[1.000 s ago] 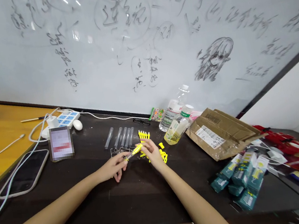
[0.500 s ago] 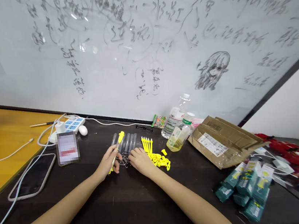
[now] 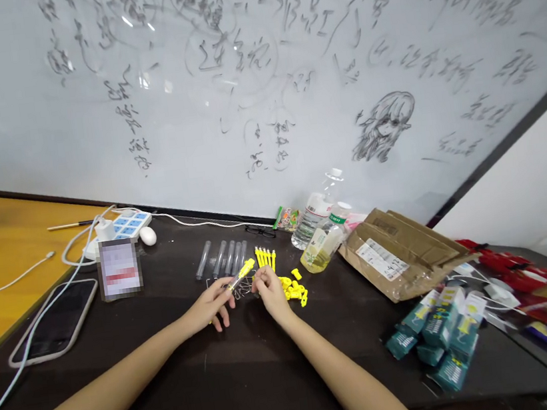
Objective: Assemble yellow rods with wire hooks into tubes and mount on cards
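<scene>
Left hand (image 3: 212, 304) grips the yellow-tipped tube (image 3: 240, 276); right hand (image 3: 271, 292), can't tell its hold! Wires (image 3: 243, 290) at its nine o'clock overlap, so one could snag.

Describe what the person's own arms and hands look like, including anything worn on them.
The left forearm and right forearm are bare, with no sleeve, watch or bracelet visible. The left hand and right hand are gloveless. No markings stand out; anything as small as a ring is too fine to tell.
</scene>
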### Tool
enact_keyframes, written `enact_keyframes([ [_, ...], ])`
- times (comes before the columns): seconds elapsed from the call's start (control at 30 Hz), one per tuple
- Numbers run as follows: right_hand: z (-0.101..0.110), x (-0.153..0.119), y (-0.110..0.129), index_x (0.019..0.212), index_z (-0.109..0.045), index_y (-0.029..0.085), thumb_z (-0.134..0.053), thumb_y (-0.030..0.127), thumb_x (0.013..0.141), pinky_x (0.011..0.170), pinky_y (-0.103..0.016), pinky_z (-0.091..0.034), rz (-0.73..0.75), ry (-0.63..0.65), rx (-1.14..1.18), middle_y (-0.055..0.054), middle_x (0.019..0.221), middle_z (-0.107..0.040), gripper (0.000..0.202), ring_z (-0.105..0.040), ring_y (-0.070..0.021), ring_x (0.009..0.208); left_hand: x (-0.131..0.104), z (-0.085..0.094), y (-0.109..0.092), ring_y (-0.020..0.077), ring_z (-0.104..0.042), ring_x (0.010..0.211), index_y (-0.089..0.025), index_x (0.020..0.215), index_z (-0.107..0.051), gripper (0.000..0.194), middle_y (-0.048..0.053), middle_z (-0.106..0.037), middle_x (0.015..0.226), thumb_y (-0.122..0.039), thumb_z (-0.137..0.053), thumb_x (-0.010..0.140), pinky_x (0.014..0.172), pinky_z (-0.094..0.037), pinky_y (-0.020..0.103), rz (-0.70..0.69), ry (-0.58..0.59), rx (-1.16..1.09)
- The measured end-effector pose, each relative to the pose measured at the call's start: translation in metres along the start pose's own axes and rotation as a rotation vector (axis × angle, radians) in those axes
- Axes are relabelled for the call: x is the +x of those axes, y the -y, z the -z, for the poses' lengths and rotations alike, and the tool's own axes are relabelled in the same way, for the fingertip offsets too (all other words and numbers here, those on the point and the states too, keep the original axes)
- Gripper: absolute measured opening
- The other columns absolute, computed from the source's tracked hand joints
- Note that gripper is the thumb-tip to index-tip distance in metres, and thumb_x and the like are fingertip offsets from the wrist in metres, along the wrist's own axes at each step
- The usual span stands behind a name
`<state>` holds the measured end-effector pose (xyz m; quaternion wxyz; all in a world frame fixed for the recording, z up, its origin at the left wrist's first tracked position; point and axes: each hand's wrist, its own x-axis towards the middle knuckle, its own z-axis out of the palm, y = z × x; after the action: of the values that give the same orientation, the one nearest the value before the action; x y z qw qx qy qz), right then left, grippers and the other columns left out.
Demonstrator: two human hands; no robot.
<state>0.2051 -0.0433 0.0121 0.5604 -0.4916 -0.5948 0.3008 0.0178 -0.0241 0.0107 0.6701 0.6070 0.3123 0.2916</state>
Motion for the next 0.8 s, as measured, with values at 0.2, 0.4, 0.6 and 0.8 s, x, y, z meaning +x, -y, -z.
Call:
enact_keyframes([
  [0.2,-0.006,0.0,-0.006,0.078,-0.04,0.022,-0.048,0.026,0.079,0.052,-0.022,-0.036,-0.062,-0.035,0.216,0.009,0.052,-0.048,0.009,-0.045,-0.0098,0.049,0.0,-0.004,0.005,0.0104,-0.06,0.049,-0.024,0.127,-0.032,0.055,-0.002,-0.053,0.079,-0.05,-0.053,0.082,0.037,-0.049,0.021,-0.017,0.082,-0.03],
  [0.4,-0.004,0.0,-0.01,0.084,-0.041,0.022,-0.058,0.037,0.078,0.053,-0.022,-0.048,-0.136,0.011,0.311,0.005,0.06,-0.058,0.023,-0.058,-0.0118,0.059,-0.004,-0.006,-0.004,0.0141,-0.064,0.057,-0.023,0.126,-0.036,0.054,0.002,-0.057,0.084,-0.05,-0.052,0.082,0.043,-0.052,0.024,0.019,0.037,-0.156],
  [0.6,-0.004,-0.002,-0.006,0.083,-0.043,0.022,-0.063,0.043,0.075,0.056,-0.026,-0.053,-0.154,0.033,0.346,0.006,0.058,-0.056,0.03,-0.061,-0.0123,0.058,-0.005,-0.003,-0.014,0.0162,-0.065,0.065,-0.023,0.122,-0.041,0.049,0.005,-0.059,0.091,-0.053,-0.047,0.084,0.05,-0.054,0.026,0.005,-0.027,-0.302],
  [0.8,-0.007,-0.007,-0.003,0.081,-0.045,0.021,-0.062,0.04,0.078,0.068,-0.03,-0.053,-0.096,0.175,0.341,0.004,0.065,-0.06,0.025,-0.061,-0.0125,0.065,-0.005,-0.002,-0.019,0.0237,-0.067,0.085,-0.025,0.118,-0.043,0.044,0.006,-0.06,0.096,-0.053,-0.046,0.084,0.057,-0.053,0.028,0.048,-0.06,-0.353],
])
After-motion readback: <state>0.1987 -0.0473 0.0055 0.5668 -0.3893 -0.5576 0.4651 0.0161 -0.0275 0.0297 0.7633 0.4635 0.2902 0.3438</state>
